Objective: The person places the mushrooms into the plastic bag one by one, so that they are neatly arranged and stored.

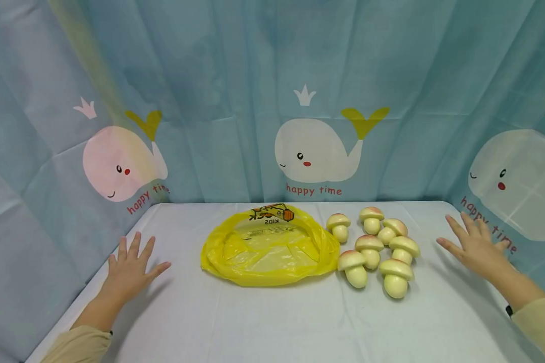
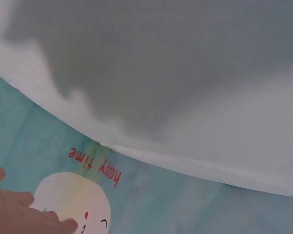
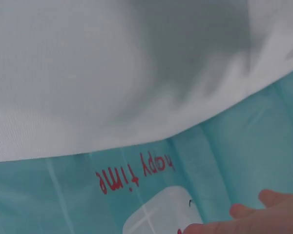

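In the head view a yellow plastic bag (image 1: pixel 272 278) lies on the white table with its mouth spread wide and its rim rolled outward. Several toy mushrooms (image 1: pixel 396 278), pale with pinkish caps, lie in a loose cluster at the bag's right side. My left hand (image 1: pixel 128 272), fingers spread, is held over the table's left side, apart from the bag. Over the right edge, my right hand (image 1: pixel 479 248) has its fingers spread too, to the right of the mushrooms. Both hands hold nothing. Each wrist view shows fingers at a lower corner and a hand's shadow on the cloth.
The table (image 1: pixel 254 322) is covered in white cloth. Blue curtains (image 1: pixel 236 101) printed with whales and "happy time" stand behind it and at both sides, close to its edges.
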The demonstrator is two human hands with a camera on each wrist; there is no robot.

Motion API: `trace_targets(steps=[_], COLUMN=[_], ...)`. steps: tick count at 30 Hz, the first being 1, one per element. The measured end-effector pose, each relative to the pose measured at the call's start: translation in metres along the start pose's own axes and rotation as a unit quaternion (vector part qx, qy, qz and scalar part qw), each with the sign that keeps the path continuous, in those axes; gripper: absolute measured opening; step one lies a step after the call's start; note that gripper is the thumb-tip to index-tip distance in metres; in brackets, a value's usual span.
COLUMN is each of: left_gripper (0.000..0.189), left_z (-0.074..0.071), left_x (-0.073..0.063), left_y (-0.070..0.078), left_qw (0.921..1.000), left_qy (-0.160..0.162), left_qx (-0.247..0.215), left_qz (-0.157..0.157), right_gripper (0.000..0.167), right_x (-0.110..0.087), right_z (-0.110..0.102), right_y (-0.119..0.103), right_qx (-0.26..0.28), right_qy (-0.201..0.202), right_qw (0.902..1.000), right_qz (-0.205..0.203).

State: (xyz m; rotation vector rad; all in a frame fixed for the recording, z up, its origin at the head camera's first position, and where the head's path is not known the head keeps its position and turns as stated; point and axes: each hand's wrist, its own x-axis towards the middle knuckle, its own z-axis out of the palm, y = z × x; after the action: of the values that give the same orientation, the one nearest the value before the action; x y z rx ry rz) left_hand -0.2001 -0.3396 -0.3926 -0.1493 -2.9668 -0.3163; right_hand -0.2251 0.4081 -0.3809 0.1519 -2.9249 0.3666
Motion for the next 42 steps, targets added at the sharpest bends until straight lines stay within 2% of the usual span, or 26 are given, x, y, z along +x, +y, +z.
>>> trace_targets(steps=[4, 9, 12, 18, 20, 23, 26, 30, 32, 35, 37, 39, 41, 42], left_gripper=[0.089, 0.085, 0.084, 0.078, 0.076, 0.071, 0.067, 0.062, 0.06, 0.059, 0.059, 0.06, 0.06, 0.06], left_z=[0.0, -0.004, -0.006, -0.01, -0.01, -0.008, -0.004, 0.003, 0.006, 0.011, 0.014, 0.015, 0.018, 0.019], left_x=[0.003, 0.005, 0.007, 0.009, 0.011, 0.013, 0.017, 0.028, 0.033, 0.04, 0.044, 0.047, 0.051, 0.053], left_y=[0.003, 0.01, 0.016, 0.033, 0.04, 0.05, 0.06, 0.072, 0.079, 0.087, 0.09, 0.092, 0.093, 0.093], left_qw=[0.9981, 0.9901, 0.9861, 0.9784, 0.9747, 0.9636, 0.9449, 0.9097, 0.8872, 0.8467, 0.8229, 0.8074, 0.7997, 0.7987], left_qy=[0.0, -0.018, -0.029, -0.023, -0.029, -0.043, -0.054, -0.065, -0.072, -0.075, -0.074, -0.073, -0.081, -0.087], left_qx=[-0.061, -0.138, -0.161, -0.204, -0.221, -0.264, -0.322, -0.406, -0.447, -0.508, -0.539, -0.558, -0.568, -0.568], left_qz=[0.011, 0.02, 0.025, 0.026, 0.02, 0.008, -0.012, -0.057, -0.09, -0.141, -0.164, -0.176, -0.178, -0.177], right_gripper=[0.08, 0.076, 0.075, 0.072, 0.072, 0.072, 0.073, 0.071, 0.07, 0.069, 0.068, 0.068, 0.067, 0.066], right_x=[-0.005, -0.013, -0.019, -0.029, -0.03, -0.033, -0.036, -0.039, -0.04, -0.042, -0.042, -0.042, -0.042, -0.042], right_z=[0.004, 0.006, 0.007, 0.007, 0.007, 0.008, 0.011, 0.016, 0.02, 0.026, 0.03, 0.033, 0.036, 0.037], right_y=[-0.006, -0.016, -0.021, -0.034, -0.038, -0.046, -0.054, -0.066, -0.071, -0.078, -0.082, -0.086, -0.09, -0.091], right_qx=[0.021, 0.052, 0.067, 0.099, 0.116, 0.136, 0.147, 0.168, 0.176, 0.174, 0.162, 0.145, 0.134, 0.133], right_qy=[0.022, 0.049, 0.06, 0.068, 0.064, 0.052, 0.038, 0.024, 0.028, 0.05, 0.067, 0.079, 0.083, 0.085], right_qw=[0.9995, 0.9968, 0.9946, 0.9884, 0.9851, 0.9811, 0.9787, 0.9737, 0.9708, 0.9657, 0.9633, 0.9619, 0.963, 0.9628], right_qz=[-0.007, -0.036, -0.05, -0.093, -0.109, -0.128, -0.139, -0.152, -0.161, -0.186, -0.203, -0.217, -0.218, -0.22])
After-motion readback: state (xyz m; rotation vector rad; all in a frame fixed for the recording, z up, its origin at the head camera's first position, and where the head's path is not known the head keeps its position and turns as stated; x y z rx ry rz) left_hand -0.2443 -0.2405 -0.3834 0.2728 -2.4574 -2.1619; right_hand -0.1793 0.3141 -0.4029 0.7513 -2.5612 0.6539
